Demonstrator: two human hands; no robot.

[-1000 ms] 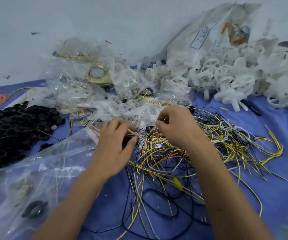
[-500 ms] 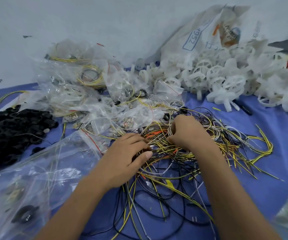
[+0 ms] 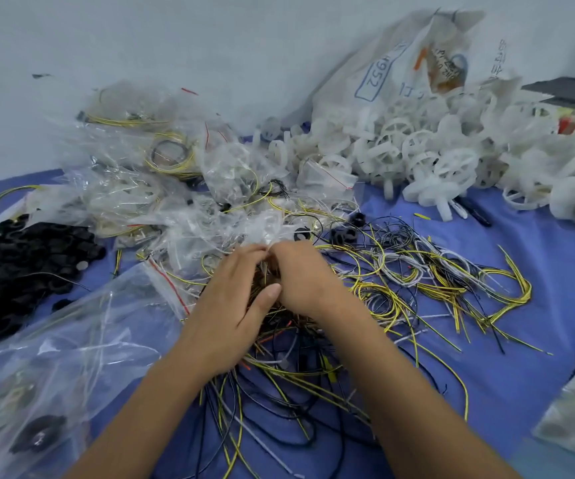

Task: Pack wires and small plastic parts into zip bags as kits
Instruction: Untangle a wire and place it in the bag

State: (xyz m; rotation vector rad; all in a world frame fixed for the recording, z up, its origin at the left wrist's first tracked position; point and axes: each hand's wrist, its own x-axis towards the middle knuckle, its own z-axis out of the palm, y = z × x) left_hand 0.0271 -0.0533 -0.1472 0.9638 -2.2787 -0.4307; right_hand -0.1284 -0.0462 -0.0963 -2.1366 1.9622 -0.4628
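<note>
Wires [image 3: 400,288] lie tangled on the blue desk [image 3: 538,323]. Left hand [image 3: 230,305] and right hand [image 3: 299,278] meet over the tangle, each grip closed on a bunch of wires. Filled zip bags [image 3: 161,188] pile behind; white plastic parts [image 3: 434,157] heap at right.

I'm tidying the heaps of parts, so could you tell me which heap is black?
The heap of black rings at the far left edge; the wheel-shaped parts heaped at the back right are white.

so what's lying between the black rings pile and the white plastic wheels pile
In the head view, a heap of clear zip bags, many holding coiled wires, fills the stretch between the black rings and the white wheels.
</note>
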